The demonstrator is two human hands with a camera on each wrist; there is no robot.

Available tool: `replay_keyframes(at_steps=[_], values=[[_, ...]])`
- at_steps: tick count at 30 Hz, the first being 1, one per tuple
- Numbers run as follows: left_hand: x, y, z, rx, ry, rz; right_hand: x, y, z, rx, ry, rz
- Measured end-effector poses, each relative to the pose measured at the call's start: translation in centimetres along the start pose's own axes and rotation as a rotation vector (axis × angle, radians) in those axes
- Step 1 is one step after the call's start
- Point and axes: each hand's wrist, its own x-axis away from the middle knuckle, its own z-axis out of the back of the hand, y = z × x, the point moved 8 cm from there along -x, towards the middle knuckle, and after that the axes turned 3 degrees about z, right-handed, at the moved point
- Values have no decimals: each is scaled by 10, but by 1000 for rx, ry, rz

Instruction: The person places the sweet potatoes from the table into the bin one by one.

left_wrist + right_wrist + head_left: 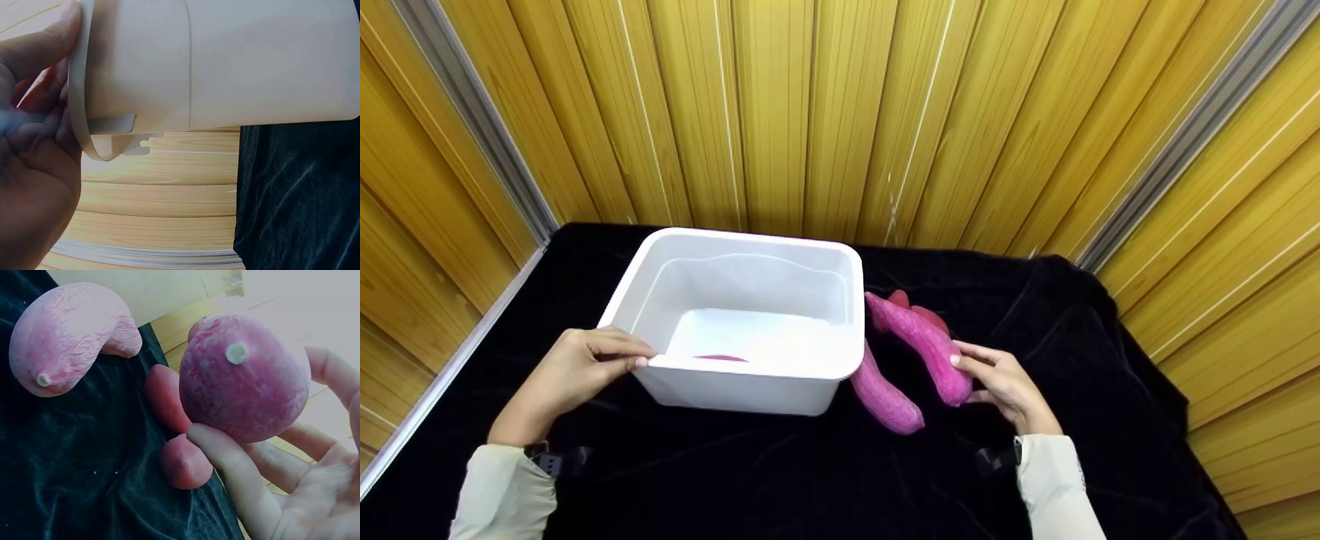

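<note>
Head view, lot of pink produce with container: one white bin (742, 394), open-topped, interior floor partly lost to glare; inside, at the near rim, one magenta sliver (721, 358), remainder hidden, kind not determinable. At the bin's 4 o'clock, one curved pink vegetable (892, 401), upper end concealed by the rim. At its 3 o'clock, one held pink vegetable (926, 349), partly masking red pieces (930, 319) behind; right wrist view separates two, smooth, one tapering to a point. Held specimen: elongated, bent, mottled magenta skin, rounded near end with pale round stub; whether its far tip touches the bin cannot be told. Right grip (1009, 386): thumb and fingers pinching the near end. Left grip (574, 371): thumb and fingers pinching the bin's rim at 8 o'clock. Ground: black cloth (750, 480), velvety.
</note>
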Motion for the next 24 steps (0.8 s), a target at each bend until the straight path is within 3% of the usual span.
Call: replay_keyframes(at_steps=[15, 24], values=[[-1, -1, 0, -9, -11, 24, -1, -17, 2, 10, 0, 17], [0, 0, 0, 22, 3, -6, -1, -29, 2, -4, -7, 34]])
